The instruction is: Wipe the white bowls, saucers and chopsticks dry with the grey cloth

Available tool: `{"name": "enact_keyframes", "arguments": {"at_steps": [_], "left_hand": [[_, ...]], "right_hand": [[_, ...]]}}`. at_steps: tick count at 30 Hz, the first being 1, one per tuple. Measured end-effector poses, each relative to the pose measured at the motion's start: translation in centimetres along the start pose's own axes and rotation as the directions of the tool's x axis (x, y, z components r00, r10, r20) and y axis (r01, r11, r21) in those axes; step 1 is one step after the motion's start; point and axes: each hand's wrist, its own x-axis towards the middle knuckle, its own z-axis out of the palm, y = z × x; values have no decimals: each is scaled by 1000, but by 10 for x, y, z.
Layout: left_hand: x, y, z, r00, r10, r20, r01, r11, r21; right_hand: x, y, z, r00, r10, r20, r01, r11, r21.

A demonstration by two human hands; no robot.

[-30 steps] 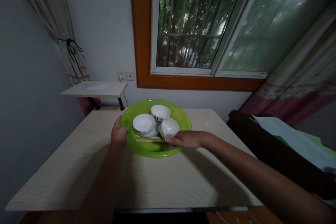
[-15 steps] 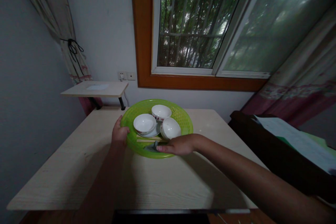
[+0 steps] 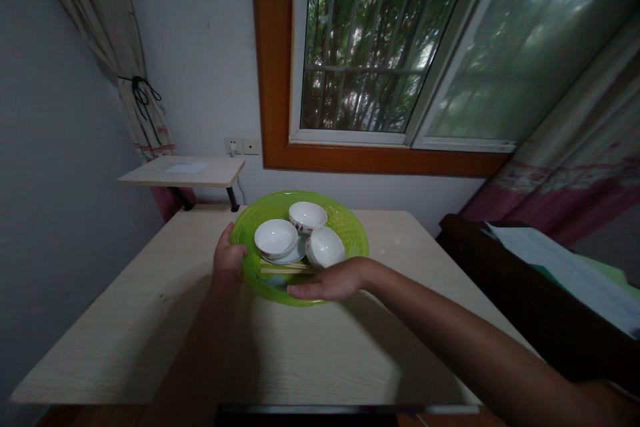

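Note:
A round green plastic basket (image 3: 353, 223) sits on the table with three white bowls inside: one at the left (image 3: 276, 237), one at the back (image 3: 308, 216) and one tilted at the right (image 3: 326, 247). A white plate (image 3: 295, 255) shows under the left bowl. Pale chopsticks (image 3: 285, 269) lie in front of the bowls. My left hand (image 3: 229, 255) is closed on the basket's left rim, thumb inside. My right hand (image 3: 330, 280) is over the near part of the basket, closed, with a blurred grey object (image 3: 273, 282) at its thumb tip. Its other fingers are mostly hidden.
The pale wooden table (image 3: 310, 353) stands against the wall below a barred window (image 3: 370, 47). A small raised shelf (image 3: 200, 177) with a paper is at the back left. At the right, papers (image 3: 555, 267) lie on a dark piece of furniture (image 3: 500, 280).
My right hand has shifted a little to the left along the basket's near side, and the grey object has shifted left with it. My left hand and the bowls have stayed put.

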Motion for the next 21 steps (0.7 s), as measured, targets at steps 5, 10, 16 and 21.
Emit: {"name": "enact_keyframes", "arguments": {"at_steps": [5,10,16,21], "left_hand": [[-1,2,1,1000,-8,1,8,999,-49],[0,1,-1,1000,-11,18,12,998,-62],[-3,2,-1,999,-16,30,17,1000,-21],[-4,2,-1,1000,-10,12,10,1000,19]], "right_hand": [[27,-7,9,997,-45,58,39,993,109],[19,0,4,995,7,95,-19,992,126],[-20,6,-16,893,426,143,-408,902,-140],[-31,6,-23,869,481,114,-453,868,-203]]}}
